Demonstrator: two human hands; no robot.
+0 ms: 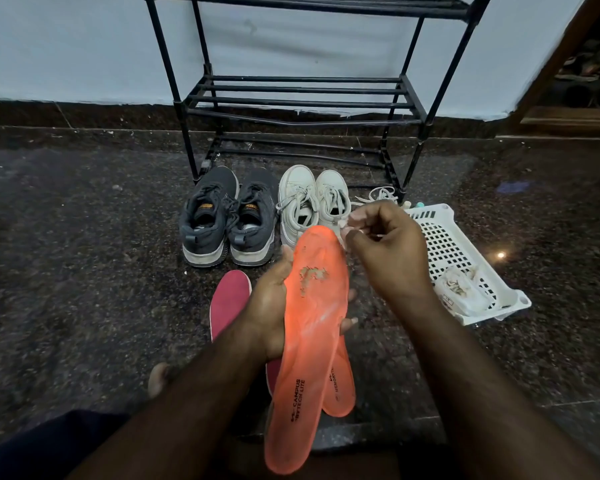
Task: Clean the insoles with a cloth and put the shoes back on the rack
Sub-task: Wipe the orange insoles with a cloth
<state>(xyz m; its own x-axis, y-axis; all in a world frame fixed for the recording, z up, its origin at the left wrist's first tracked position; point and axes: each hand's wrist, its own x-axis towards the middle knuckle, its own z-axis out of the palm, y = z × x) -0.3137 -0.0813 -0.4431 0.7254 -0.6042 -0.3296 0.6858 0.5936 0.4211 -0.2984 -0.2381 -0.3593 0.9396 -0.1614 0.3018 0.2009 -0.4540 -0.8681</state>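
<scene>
Fingers of the left hand (274, 306) wrap an orange insole (309, 341) from beneath, its worn face up. The right hand (385, 251) hovers just above its toe end, fingertips pinched on a small pale scrap. A second orange insole (342, 386) and a red insole (229, 299) lie underneath on the floor. Beyond stand grey shoes (229, 220), white shoes (312, 202), a white basket (461, 258), then the empty rack (302, 98).

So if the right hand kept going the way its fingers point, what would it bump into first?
Most likely the tip of the orange insole held by the left hand. The right hand points left, pinching something small and pale, right beside that tip. Depth is hard to judge, so it might pass just above.
</scene>
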